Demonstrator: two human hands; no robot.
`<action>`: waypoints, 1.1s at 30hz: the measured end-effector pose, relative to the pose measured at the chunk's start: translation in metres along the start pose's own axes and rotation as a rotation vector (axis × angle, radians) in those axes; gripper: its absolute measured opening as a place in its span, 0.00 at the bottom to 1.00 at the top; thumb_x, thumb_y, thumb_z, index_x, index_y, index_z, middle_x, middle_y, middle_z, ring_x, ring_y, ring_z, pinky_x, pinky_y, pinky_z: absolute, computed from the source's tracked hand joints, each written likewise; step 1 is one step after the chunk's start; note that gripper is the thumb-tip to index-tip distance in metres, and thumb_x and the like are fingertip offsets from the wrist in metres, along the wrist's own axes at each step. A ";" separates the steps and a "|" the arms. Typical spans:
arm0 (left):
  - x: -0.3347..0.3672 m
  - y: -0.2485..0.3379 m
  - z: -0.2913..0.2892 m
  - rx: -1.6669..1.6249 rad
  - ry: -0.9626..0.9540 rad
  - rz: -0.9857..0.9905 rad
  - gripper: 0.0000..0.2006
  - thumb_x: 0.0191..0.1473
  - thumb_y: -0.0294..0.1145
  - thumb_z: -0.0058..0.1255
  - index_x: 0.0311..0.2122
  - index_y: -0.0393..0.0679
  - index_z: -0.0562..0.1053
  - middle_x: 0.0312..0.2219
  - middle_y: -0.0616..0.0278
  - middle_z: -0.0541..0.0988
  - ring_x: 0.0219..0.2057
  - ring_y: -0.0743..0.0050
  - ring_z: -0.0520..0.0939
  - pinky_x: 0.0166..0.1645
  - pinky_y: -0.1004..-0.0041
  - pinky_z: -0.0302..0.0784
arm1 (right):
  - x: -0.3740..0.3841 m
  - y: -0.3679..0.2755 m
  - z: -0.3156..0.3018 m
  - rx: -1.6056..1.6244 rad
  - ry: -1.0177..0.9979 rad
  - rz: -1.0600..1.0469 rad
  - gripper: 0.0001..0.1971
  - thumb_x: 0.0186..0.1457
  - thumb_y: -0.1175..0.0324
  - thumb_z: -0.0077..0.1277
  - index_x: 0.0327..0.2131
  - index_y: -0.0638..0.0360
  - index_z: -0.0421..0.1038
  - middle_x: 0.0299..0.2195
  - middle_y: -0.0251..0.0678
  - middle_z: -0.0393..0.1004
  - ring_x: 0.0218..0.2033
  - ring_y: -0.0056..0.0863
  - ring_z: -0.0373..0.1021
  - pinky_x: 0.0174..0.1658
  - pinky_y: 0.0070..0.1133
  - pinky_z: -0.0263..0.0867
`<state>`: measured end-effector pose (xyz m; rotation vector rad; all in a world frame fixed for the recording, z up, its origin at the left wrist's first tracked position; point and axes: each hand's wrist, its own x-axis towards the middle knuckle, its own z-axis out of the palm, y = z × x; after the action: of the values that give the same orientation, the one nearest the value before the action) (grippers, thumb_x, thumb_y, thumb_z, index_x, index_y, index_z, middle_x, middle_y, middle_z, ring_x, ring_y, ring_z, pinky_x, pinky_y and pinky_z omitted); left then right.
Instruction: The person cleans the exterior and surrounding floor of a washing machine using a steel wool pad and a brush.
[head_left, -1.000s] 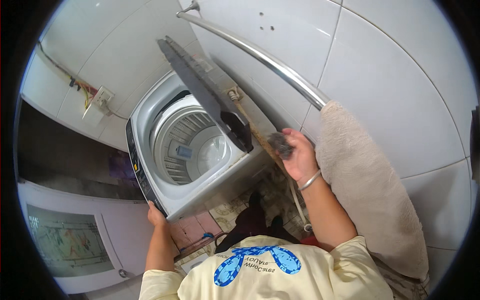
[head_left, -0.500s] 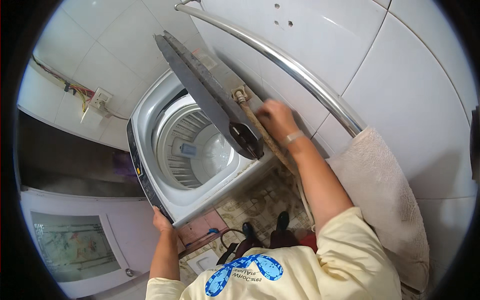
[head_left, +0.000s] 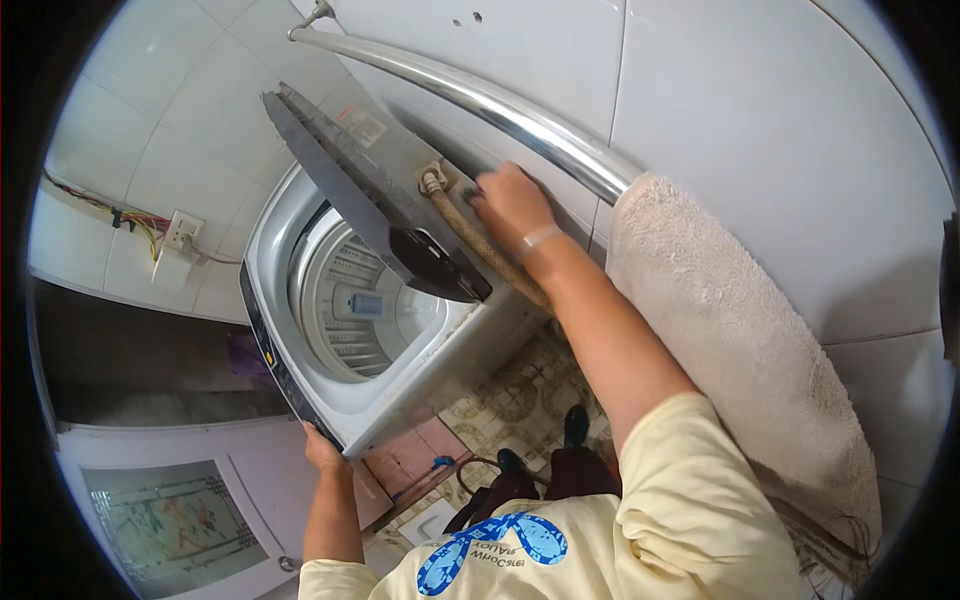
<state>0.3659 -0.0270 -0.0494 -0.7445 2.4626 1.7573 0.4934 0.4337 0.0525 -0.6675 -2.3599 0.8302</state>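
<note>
At the near corner of the top-loading washing machine (head_left: 400, 408), the person's left hand (head_left: 323, 449) rests against the edge; its fingertips are hidden, so how tightly they close cannot be told. A steady brace there suits the step, which appears to be rubbing the rear deck (head_left: 392, 142). Further off stand the raised lid (head_left: 335, 180) and the tan inlet hose (head_left: 476, 233); short strokes clear of both seem best, with extra care around the hose's fitting (head_left: 431, 178). Beyond the hose, the right hand (head_left: 514, 205) bends over the rear deck, fingers curled together on a dark scouring pad (head_left: 471, 196) that pokes out at their tips; blur hides whether it touches the surface. Behind, 1 chrome rail (head_left: 480, 106) crosses the tiled wall (head_left: 720, 150).
</note>
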 end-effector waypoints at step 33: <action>-0.101 0.179 0.126 -0.457 -0.981 0.177 0.51 0.35 0.31 0.61 0.57 0.40 0.37 0.48 0.52 0.60 0.48 0.64 0.64 0.51 0.70 0.59 | 0.005 0.011 0.021 -0.108 0.032 -0.222 0.07 0.38 0.77 0.50 0.27 0.59 0.71 0.27 0.40 0.67 0.33 0.40 0.63 0.38 0.30 0.60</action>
<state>0.3539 0.1679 0.0928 0.3299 1.5169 2.0526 0.4795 0.4360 0.0325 -0.4464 -2.4091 0.5945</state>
